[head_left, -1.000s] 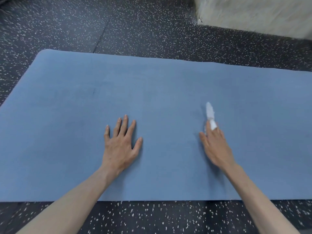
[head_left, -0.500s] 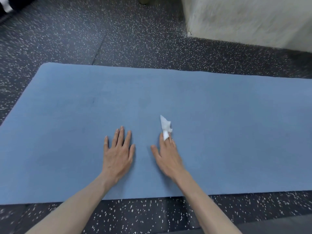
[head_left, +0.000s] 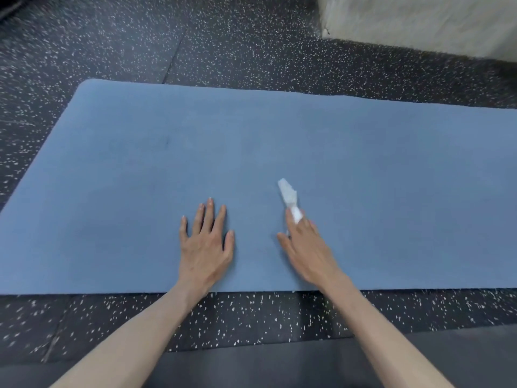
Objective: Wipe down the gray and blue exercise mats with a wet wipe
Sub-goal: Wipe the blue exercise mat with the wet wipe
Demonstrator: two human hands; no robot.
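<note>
In the head view, the blue mat (head_left: 279,152) fills the middle of the frame, lying flat on a black floor (head_left: 251,46) speckled with white. Its long axis runs left to right across the picture, tilted slightly so the far edge climbs toward the upper left, where one rounded corner shows; the right end runs out of the frame. The near long edge crosses the lower middle of the frame, just above the forearms.

The left hand (head_left: 205,247) lies palm down on the mat in the lower centre, fingers straight and slightly spread, pointing toward the top of the frame; it holds nothing.

The right hand (head_left: 307,247) is just to the right of it, the two hands apart, also low over the mat near its near edge. Its fingers are extended toward the upper left, and the wet wipe (head_left: 289,198) is caught between them, a narrow white crumpled strip. The wipe's long axis runs from the fingertips up and a little left, its free end pointing toward the mat's far edge. Whether that free end touches the mat cannot be told.

A pale wall (head_left: 419,21) stands in the upper right corner. No writing, label or brand can be read anywhere.
</note>
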